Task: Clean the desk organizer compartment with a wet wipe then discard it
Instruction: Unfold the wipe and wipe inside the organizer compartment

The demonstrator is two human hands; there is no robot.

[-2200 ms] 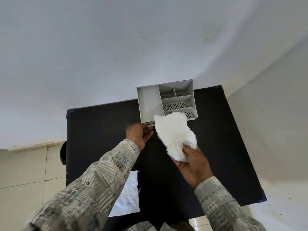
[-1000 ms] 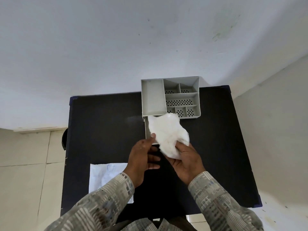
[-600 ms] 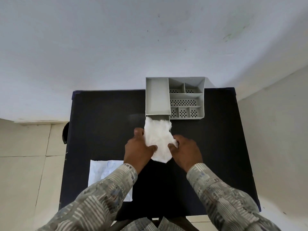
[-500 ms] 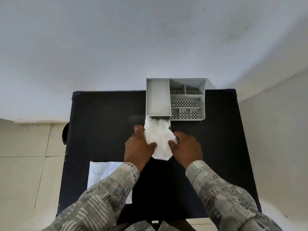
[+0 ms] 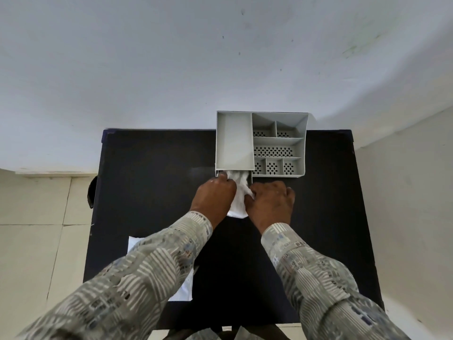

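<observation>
A grey desk organizer (image 5: 234, 141) with several compartments stands at the far edge of the black table (image 5: 152, 168). A small drawer sticks out of its near left side. The white wet wipe (image 5: 239, 192) is bunched between both hands, and its far end is pushed into that drawer opening. My left hand (image 5: 213, 198) grips the wipe's left side, fingers at the drawer's left corner. My right hand (image 5: 270, 204) pinches the wipe's right side, just in front of the drawer.
A white wipe packet (image 5: 185, 289) lies on the table's near left, partly under my left sleeve. A white wall rises behind the table. Tiled floor shows to the left, and a dark round object (image 5: 92, 192) sits at the table's left edge.
The wipe was held open in my right hand; my left hand joined it. Both hands bunched the wipe and pushed it forward into the organizer's drawer.
</observation>
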